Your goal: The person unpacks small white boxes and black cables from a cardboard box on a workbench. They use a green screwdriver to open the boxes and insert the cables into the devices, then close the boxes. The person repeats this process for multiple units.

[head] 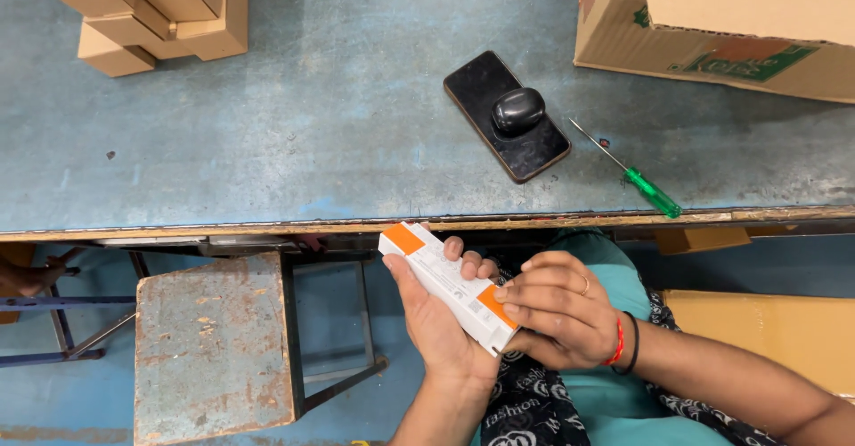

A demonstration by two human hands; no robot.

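Observation:
I hold a long white box with orange ends [445, 284] below the front edge of the blue table [267, 143], over my lap. My left hand [436, 330] cradles it from beneath, thumb on its left side and fingers curled over the far side. My right hand [561, 314], with a ring on one finger and red and black bands at the wrist, grips the box's near orange end with its fingertips.
On the table lie a black phone [534, 147] with a black oval case [517, 110] on top, and a green-handled screwdriver [643, 183]. Small cardboard boxes [151, 9] are stacked at top left, a large carton [721, 27] at top right. A worn metal stool [214, 343] stands at lower left.

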